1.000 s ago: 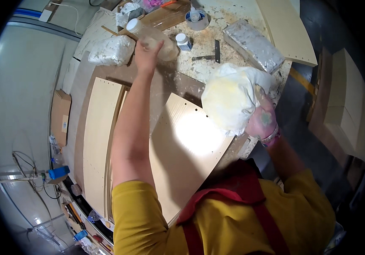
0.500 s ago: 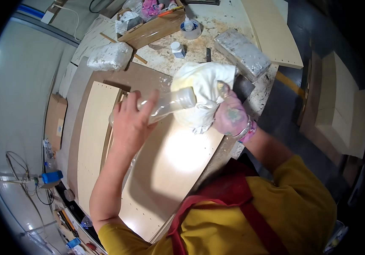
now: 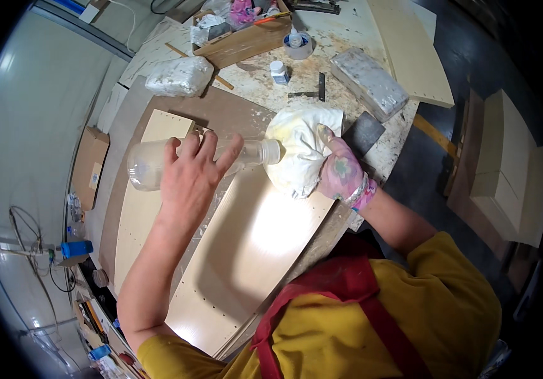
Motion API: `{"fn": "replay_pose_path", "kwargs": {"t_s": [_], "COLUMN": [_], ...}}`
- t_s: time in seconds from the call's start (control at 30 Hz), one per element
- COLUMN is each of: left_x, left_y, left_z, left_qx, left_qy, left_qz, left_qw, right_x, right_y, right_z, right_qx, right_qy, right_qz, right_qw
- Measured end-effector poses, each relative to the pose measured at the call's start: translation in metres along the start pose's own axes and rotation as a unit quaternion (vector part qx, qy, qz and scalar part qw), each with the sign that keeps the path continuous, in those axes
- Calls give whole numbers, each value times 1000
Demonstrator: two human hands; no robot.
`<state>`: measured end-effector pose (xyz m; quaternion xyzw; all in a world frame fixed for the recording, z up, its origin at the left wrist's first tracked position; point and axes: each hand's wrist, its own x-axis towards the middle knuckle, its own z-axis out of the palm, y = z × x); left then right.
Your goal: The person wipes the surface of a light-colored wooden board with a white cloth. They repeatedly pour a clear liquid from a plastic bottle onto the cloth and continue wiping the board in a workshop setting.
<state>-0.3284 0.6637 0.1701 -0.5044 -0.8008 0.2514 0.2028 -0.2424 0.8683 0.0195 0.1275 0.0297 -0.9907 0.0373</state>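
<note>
My bare left hand (image 3: 197, 165) is wrapped over a clear plastic bottle (image 3: 147, 165) that lies nearly level in the air, its mouth pointing right. The bottle's mouth meets the left side of a crumpled white cloth (image 3: 303, 142) with pale yellow stains. Gripping that cloth from the right is my right hand (image 3: 342, 169), in a pink patterned glove, thumb on top and the other fingers hidden by the fabric. Below both hands lies a pale wooden board (image 3: 240, 252) with small holes along its edge. A second pale board (image 3: 137, 208) stands to its left.
Farther back are a plastic-wrapped bundle (image 3: 180, 76), a wrapped block (image 3: 369, 82), a small white bottle (image 3: 279, 72), a tape roll (image 3: 298, 47) and a dark square tool (image 3: 317, 90). An open cardboard box (image 3: 246, 41) holds gloves. Long boards (image 3: 413, 50) project past the right table edge.
The bottle has swung to a more level position, and its base has come into sight left of my hand. The view has shifted slightly; the cloth stays in my right hand.
</note>
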Motion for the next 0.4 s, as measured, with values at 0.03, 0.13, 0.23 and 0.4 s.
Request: {"fn": "replay_pose_path", "kwargs": {"t_s": [0.03,0.13,0.23,0.4], "left_x": [0,8,17,21], "left_y": [-2,-10,-15,-18], "left_z": [-5,-17,-22,-24], "left_qx": [7,22,41,52], "left_qy": [-6,3,7,-18], "left_qz": [4,8,17,49], "left_qw": [1000,1000,999,997], "right_x": [-2,0,-1,-3], "right_y": [-1,-2,-5,-7], "right_z": [3,1,4,5], "right_qx": [-3,-3,0,22], "right_qy": [-5,13,31,11], "right_qz": [4,10,24,32], "right_qw": [1000,1000,999,999]}}
